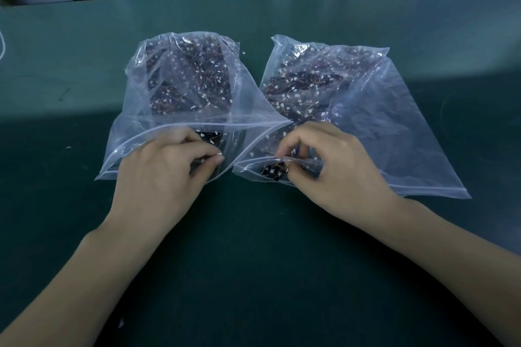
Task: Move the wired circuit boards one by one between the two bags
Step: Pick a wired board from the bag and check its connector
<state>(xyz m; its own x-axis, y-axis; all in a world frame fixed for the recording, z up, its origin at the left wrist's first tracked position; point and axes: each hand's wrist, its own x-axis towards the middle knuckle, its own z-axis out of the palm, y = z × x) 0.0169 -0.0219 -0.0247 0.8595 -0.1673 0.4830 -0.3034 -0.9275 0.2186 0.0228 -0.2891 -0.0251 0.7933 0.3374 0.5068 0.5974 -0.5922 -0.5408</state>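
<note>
Two crinkled clear zip bags lie mouth-to-mouth on the green mat [84, 79], both stuffed with dark wired boards. Left hand [163, 169] pinches a small white-plugged board at the left bag [180, 79] mouth; right hand [327, 166], fingers curled, nips a black board [272, 170] inside the right bag [380, 121] opening.

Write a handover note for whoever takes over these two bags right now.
Left hand: at the mouth of the left bag, fingertips pinching a small white connector on a board.
Right hand: at the mouth of the right bag, fingers curled on a wired circuit board at the opening.
Both bags lie open side by side on the green table, each holding many boards.
Done: cannot tell how many have moved.
Left: keep transferring boards singly.
</note>
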